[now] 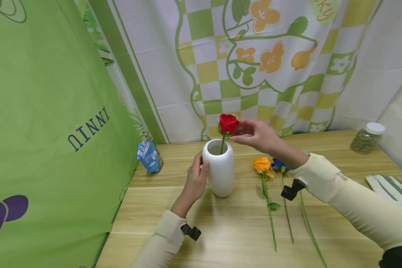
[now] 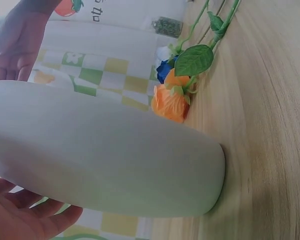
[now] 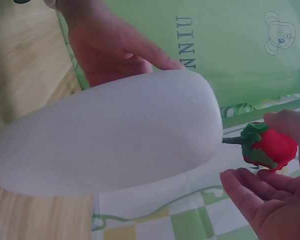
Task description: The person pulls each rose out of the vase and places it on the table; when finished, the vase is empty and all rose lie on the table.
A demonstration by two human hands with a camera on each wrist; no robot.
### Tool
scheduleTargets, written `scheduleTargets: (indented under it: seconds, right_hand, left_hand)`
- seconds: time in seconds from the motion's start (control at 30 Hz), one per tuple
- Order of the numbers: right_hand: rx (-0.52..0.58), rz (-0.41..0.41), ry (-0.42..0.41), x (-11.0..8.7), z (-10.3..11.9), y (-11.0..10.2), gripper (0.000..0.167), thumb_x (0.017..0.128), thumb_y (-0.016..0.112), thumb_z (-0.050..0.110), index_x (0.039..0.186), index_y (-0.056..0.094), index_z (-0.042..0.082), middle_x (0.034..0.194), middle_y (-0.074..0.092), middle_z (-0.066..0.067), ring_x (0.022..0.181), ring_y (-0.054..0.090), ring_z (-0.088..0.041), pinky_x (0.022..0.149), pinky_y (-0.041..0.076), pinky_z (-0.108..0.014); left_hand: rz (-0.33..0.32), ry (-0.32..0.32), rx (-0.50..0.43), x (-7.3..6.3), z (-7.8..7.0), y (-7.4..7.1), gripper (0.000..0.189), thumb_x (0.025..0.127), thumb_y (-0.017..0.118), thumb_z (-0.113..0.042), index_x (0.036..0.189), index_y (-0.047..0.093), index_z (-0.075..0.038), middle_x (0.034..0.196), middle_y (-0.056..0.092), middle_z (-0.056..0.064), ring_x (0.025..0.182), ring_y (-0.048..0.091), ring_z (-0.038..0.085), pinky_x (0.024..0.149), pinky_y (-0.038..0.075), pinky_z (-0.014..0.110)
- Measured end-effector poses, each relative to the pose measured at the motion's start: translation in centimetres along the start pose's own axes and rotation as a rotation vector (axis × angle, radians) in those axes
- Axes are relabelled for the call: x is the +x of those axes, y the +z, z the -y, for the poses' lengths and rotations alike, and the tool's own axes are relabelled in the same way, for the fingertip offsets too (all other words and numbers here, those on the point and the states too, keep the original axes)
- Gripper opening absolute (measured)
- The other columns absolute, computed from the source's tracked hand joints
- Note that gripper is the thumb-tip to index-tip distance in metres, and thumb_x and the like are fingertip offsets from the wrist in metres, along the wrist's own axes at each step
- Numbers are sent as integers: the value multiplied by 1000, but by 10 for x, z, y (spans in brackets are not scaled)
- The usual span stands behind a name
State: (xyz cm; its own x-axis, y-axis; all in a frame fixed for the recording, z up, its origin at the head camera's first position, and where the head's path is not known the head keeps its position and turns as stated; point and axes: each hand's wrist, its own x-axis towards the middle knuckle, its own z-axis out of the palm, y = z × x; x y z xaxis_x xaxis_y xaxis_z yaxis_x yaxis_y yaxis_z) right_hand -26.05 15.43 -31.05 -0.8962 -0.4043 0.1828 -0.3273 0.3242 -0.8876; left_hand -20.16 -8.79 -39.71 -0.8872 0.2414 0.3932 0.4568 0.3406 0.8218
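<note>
A white vase (image 1: pixel 221 173) stands upright on the wooden table (image 1: pixel 241 238). My left hand (image 1: pixel 200 168) grips its left side, thumb in front; the left wrist view shows the palm (image 2: pixel 25 215) under the vase (image 2: pixel 105 160). A red rose (image 1: pixel 227 123) stands with its stem in the vase mouth. My right hand (image 1: pixel 237 134) pinches the flower head from the right. In the right wrist view the rose (image 3: pixel 272 145) sits between that hand's thumb and fingers (image 3: pixel 255 192), just past the vase (image 3: pixel 110 135).
An orange rose (image 1: pixel 262 164) and a blue rose (image 1: pixel 279 165) lie on the table right of the vase, stems toward me. A blue packet (image 1: pixel 149 155) stands back left, a lidded jar (image 1: pixel 366 138) back right, striped cloth (image 1: pixel 392 188) at the right edge. Curtains close off the back and left.
</note>
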Motion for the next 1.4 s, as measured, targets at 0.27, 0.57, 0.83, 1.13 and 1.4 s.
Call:
scheduleTargets:
  seconds: [0.27, 0.57, 0.83, 1.13, 1.4]
  right_hand:
    - [71, -16, 6, 8, -11, 12, 50, 90, 74, 9, 133, 53, -3, 126, 65, -24, 110, 66, -25, 86, 55, -19]
    - [48, -56, 16, 14, -16, 22, 52, 89, 75, 11, 136, 54, -1, 130, 66, -23, 113, 66, -35, 90, 57, -31]
    - [-10, -173, 9, 17, -18, 27, 42, 88, 73, 10, 125, 62, -4, 119, 70, -25, 108, 69, -35, 86, 55, -24]
    - [42, -238, -52, 16, -15, 30, 38, 86, 73, 4, 122, 63, -5, 115, 71, -26, 97, 71, -29, 79, 53, -12]
    - [210, -262, -128, 18, -12, 32, 37, 86, 68, -4, 122, 61, -10, 109, 72, -24, 81, 70, -5, 77, 59, -20]
  left_hand:
    - [-5, 1, -4, -1, -1, 0, 42, 106, 40, -9, 146, 39, 6, 134, 60, 26, 124, 58, 38, 98, 52, 48]
    - [2, -2, -14, 4, 30, 8, 43, 107, 39, -10, 149, 36, 2, 139, 57, 23, 128, 56, 35, 99, 52, 46]
    - [-19, 39, -31, 4, 44, 9, 45, 109, 40, -29, 150, 39, -11, 136, 61, 14, 125, 58, 28, 97, 54, 44]
    - [-20, 31, -20, 4, 42, 8, 58, 106, 35, -52, 149, 40, -13, 134, 61, 13, 124, 59, 27, 95, 55, 44]
    - [-21, 36, -13, 4, 44, 8, 51, 108, 38, -43, 149, 40, -13, 137, 61, 13, 125, 59, 28, 96, 55, 45]
